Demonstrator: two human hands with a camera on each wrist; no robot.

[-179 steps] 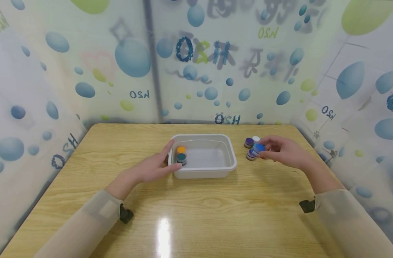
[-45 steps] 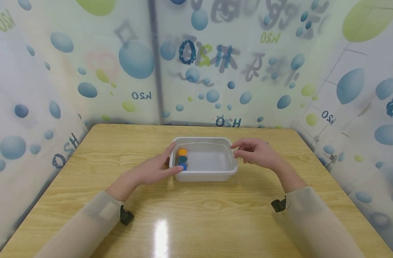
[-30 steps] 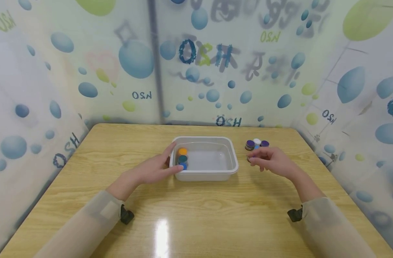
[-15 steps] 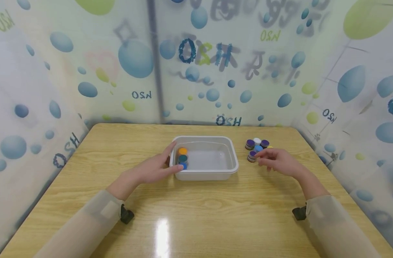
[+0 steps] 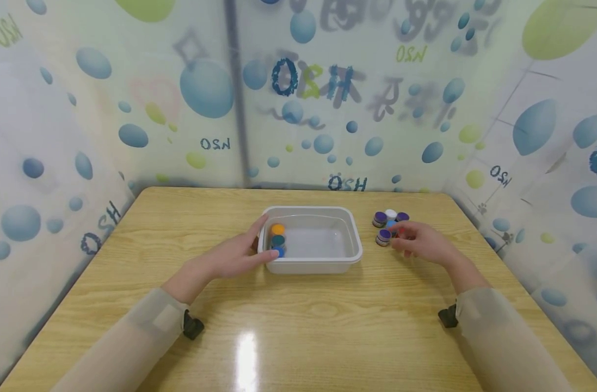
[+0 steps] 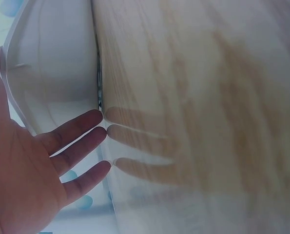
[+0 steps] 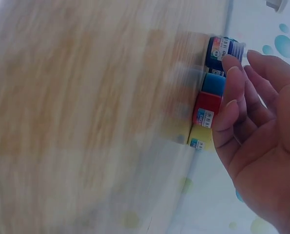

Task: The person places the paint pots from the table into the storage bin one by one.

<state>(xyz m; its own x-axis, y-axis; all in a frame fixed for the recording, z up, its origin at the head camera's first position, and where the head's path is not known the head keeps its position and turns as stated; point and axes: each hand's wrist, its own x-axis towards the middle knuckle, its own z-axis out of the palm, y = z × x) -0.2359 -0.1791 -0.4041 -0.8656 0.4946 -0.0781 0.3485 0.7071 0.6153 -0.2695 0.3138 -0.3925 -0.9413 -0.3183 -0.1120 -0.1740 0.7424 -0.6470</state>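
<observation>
My left hand (image 5: pixel 234 255) rests against the left end of a white plastic tub (image 5: pixel 310 267), thumb over its front rim. In the left wrist view, straight, spread fingers (image 6: pixel 81 141) reach down beside the tub to the table. Three small paint jars stand along the tub's left inside: an orange-lidded jar (image 5: pixel 277 229), a dark teal jar (image 5: pixel 278 241) and a blue jar (image 5: pixel 279 251), partly behind the thumb. My right hand (image 5: pixel 423 243) hovers at a cluster of jars with loosely bent fingers, nearest a red jar (image 7: pixel 206 107); I see nothing held.
Around the right hand are several purple-lidded jars (image 5: pixel 383 234), a white-lidded jar (image 5: pixel 391 214), a light blue jar (image 7: pixel 213 84) and a yellow jar (image 7: pixel 201 135). They stand close together on the wooden table (image 5: pixel 298 321). Patterned curtains (image 5: pixel 322 109) enclose the back and sides.
The blue jar, earlier in my right hand, now stands in the tub. My right hand has gone from the tub's right end back to the jars. The left hand has stayed at the tub.
</observation>
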